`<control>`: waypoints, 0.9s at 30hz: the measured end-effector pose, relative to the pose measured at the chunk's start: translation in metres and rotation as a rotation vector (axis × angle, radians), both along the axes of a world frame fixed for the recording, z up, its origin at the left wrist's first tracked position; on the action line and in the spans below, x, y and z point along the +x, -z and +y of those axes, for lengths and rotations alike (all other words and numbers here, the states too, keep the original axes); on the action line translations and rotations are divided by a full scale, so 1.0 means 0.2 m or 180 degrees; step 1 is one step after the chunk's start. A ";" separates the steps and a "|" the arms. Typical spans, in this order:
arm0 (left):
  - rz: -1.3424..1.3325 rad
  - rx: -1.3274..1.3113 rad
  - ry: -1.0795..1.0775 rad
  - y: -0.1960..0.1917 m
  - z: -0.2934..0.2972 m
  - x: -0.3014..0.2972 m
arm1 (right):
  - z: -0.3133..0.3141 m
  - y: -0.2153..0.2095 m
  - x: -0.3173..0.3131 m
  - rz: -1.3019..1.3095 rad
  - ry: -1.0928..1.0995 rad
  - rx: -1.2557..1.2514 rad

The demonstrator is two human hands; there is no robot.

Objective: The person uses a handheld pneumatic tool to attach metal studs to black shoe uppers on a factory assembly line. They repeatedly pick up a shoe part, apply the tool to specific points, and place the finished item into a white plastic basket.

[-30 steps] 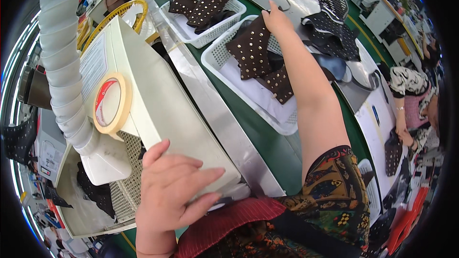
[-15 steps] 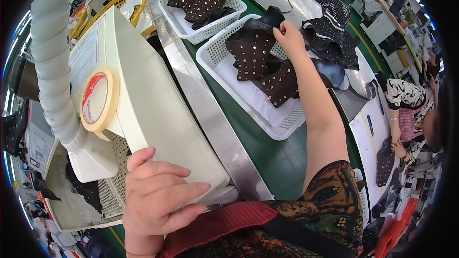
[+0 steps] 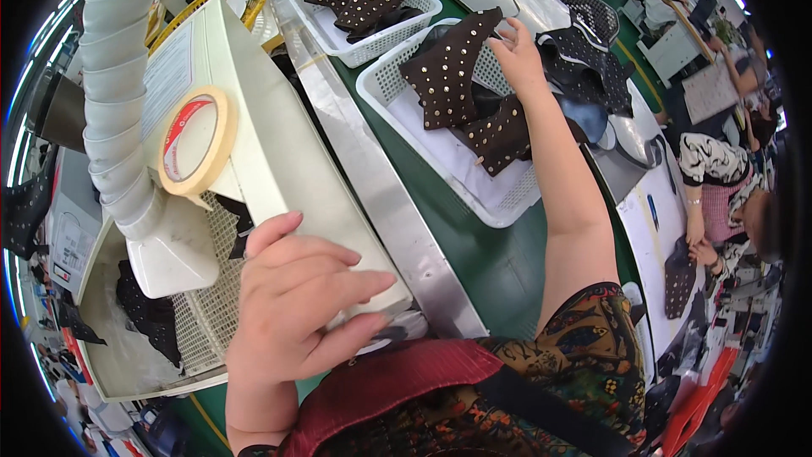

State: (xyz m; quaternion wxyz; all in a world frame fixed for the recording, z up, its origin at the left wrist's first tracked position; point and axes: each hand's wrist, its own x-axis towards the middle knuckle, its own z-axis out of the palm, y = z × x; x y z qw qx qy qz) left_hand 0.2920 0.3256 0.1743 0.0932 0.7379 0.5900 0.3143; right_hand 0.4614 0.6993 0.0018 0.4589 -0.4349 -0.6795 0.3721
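My right hand (image 3: 517, 57) hovers over the right rim of a white perforated basket (image 3: 372, 89). Its thumb and fingers are apart, with nothing visible between them. Just left of the fingertips lies a dark brown studded leather piece (image 3: 448, 76), spread flat over other pieces. Below it in the same basket is another studded piece (image 3: 499, 140), on a white sheet (image 3: 452, 165). My left hand (image 3: 309, 305) is open and empty, fingers stretched to the right, in front of a cream machine housing (image 3: 313, 211).
A masking tape roll (image 3: 199, 140) hangs on the housing beside a white ribbed duct (image 3: 118, 93). Behind stands a second basket (image 3: 355, 55) of studded pieces. More dark pieces (image 3: 584, 63) lie to the right. A co-worker's hands (image 3: 700, 245) are at the far right table.
My right hand has let go of the leather piece, which now lies flatter, its pointed end toward the upper right. My left hand has shifted slightly right and up.
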 end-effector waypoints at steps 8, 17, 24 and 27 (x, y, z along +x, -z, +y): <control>0.0022 0.0244 0.0288 0.02 -0.01 -0.03 | -0.83 -0.07 0.30 0.0263 0.0913 0.0436; 0.0029 0.0460 0.0438 0.05 -0.01 -0.03 | -1.01 0.47 0.34 0.1121 0.1480 -0.1773; -0.0040 0.0443 0.0404 0.04 -0.02 -0.01 | -0.97 0.54 -0.07 0.0867 0.1373 -0.2088; -0.0057 0.0385 0.0430 0.04 -0.02 -0.02 | -0.88 0.46 -0.23 0.0985 0.1188 -0.2381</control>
